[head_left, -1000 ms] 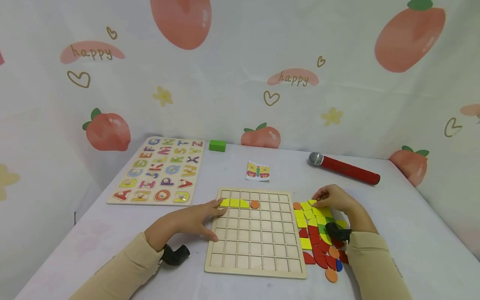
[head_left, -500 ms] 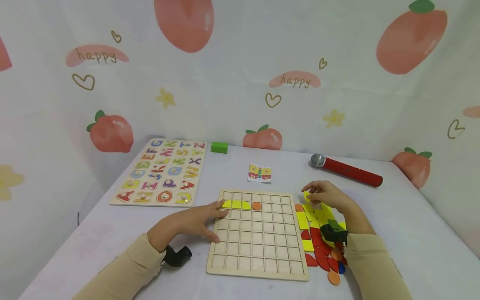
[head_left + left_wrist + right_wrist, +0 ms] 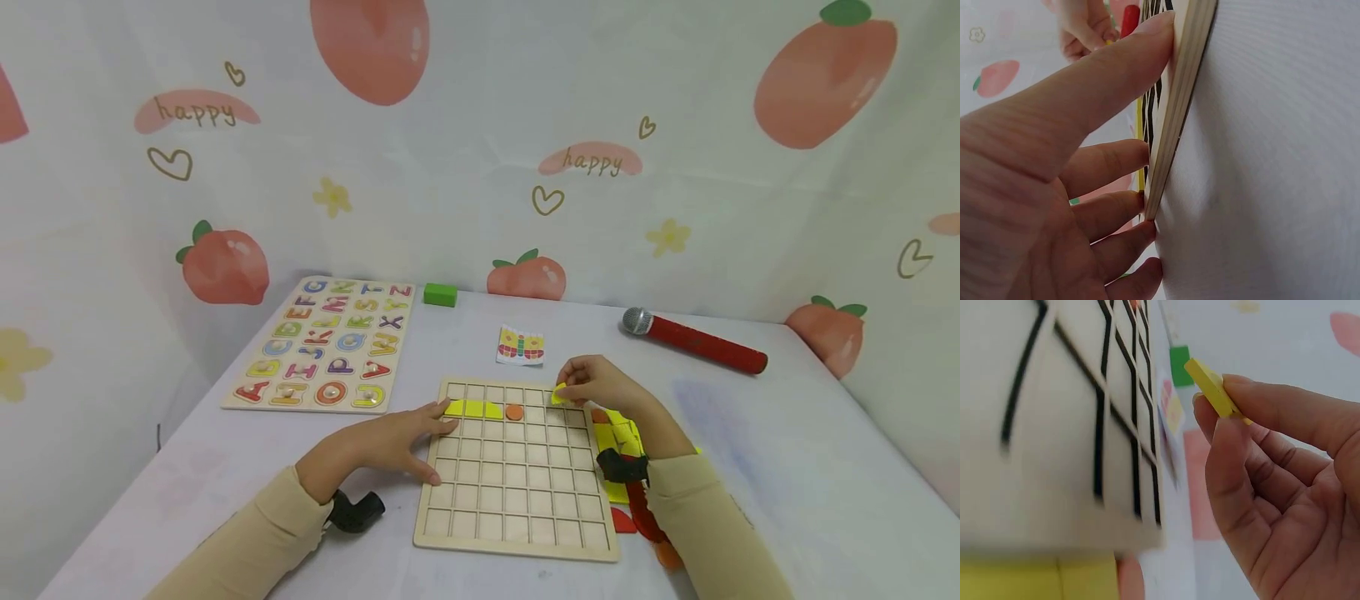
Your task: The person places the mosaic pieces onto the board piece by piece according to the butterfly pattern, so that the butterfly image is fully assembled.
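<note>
A wooden grid board (image 3: 491, 502) lies flat on the table. In its second row sit several yellow tiles (image 3: 474, 408) and an orange disc (image 3: 514, 412). My left hand (image 3: 386, 440) rests at the board's left edge; the left wrist view shows its thumb over the rim and other fingertips against the side edge (image 3: 1175, 125). Between thumb and fingers, my right hand (image 3: 603, 390) pinches a thin yellow tile (image 3: 1215, 387), raised over the board's far right corner. The tile's full outline is partly hidden by the fingers.
Loose coloured pieces (image 3: 622, 521) lie right of the board, partly under the right forearm. Behind the board is a butterfly picture card (image 3: 521, 345). An alphabet board (image 3: 315, 346) stands back left, a green block (image 3: 440, 295) beyond it, a red microphone (image 3: 705, 343) back right.
My right hand has lifted a yellow tile from the loose pieces and carried it left over the board's far right corner. My left hand keeps its place at the board's edge.
</note>
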Action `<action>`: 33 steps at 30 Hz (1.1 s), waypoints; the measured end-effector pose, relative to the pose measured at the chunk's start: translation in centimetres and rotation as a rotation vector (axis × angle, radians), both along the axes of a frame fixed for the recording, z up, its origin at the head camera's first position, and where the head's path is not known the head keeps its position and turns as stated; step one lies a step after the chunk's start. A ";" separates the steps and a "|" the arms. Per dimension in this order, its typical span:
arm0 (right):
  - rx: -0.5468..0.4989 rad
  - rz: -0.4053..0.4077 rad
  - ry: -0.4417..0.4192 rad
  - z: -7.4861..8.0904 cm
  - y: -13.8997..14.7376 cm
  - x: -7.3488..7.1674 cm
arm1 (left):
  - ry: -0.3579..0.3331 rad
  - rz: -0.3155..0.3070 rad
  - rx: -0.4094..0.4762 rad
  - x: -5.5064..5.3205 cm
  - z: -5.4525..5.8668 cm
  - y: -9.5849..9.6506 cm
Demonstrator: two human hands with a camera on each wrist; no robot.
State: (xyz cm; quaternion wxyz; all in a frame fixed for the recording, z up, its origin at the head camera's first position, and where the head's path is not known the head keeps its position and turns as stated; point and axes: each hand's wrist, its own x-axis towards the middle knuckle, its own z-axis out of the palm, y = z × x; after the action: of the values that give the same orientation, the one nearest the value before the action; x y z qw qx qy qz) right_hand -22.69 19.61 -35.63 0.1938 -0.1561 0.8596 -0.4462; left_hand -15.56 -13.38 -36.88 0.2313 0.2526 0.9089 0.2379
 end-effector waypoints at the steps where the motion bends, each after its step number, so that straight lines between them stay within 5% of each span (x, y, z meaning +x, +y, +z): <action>1: -0.008 0.010 -0.011 -0.1 -0.4 0.0 | -0.001 -0.001 -0.002 0.0 0.0 0.0; 9: -0.034 0.104 -0.023 -1.0 -1.9 0.2 | -0.003 0.010 0.000 0.0 0.0 0.1; 16: 0.048 0.128 0.066 -1.6 -2.4 0.4 | -0.005 0.015 0.008 0.1 0.1 0.1; 33: 0.142 0.150 0.079 -1.4 -2.4 0.2 | -0.005 -0.005 -0.002 0.0 0.0 -0.1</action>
State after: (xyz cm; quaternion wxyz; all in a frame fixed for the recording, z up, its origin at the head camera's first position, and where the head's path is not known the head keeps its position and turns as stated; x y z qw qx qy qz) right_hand -22.53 17.16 -37.00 0.2032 -0.2232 0.8820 -0.3620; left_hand -15.59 -13.45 -36.89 0.2343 0.2542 0.9079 0.2371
